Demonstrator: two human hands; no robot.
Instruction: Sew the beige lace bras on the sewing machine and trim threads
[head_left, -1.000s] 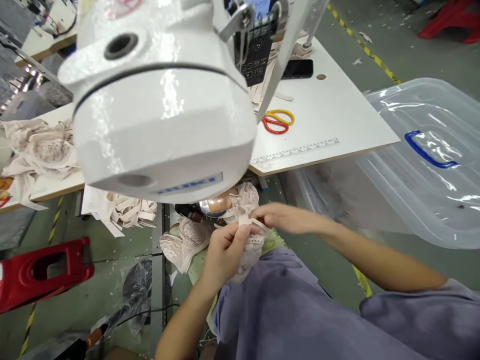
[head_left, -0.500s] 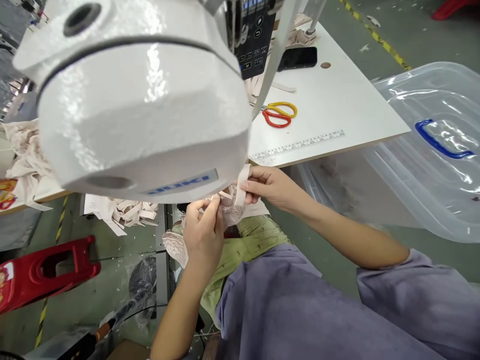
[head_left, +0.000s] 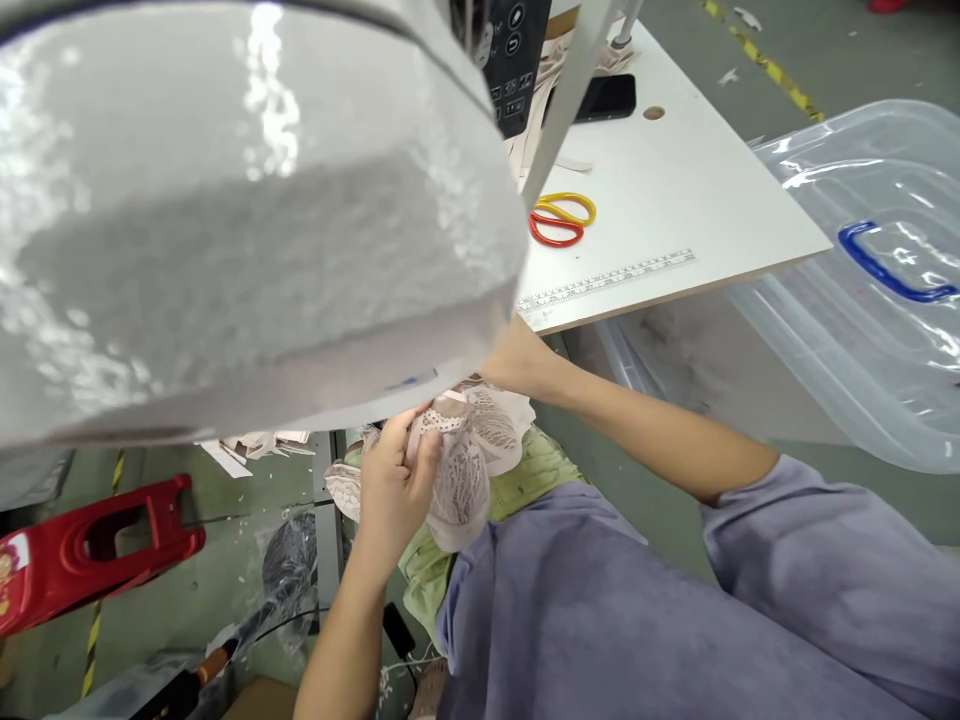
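Pale pink lace fabric [head_left: 459, 490] hangs over my lap below the sewing machine's head [head_left: 300, 260], with scalloped edges and a dotted band at its top. My left hand [head_left: 396, 475] is closed on that lace, thumb in front and fingers behind. On the other side, my right hand [head_left: 525, 358] reaches under the machine head just above the lace. Its fingers are hidden behind the white casing, so what they hold does not show. The needle area is out of sight too.
On the white table [head_left: 675, 180] are scissors [head_left: 559, 220], a printed ruler [head_left: 615, 278] and a phone [head_left: 606, 98]. A clear plastic bin [head_left: 825, 370] with a blue handle stands right. Fabric strips [head_left: 259, 447] and a red stool [head_left: 97, 550] are lower left.
The machine head looms larger in view. My right hand has gone from pinching a pale strip in sight to under the head. More lace now hangs below my left hand.
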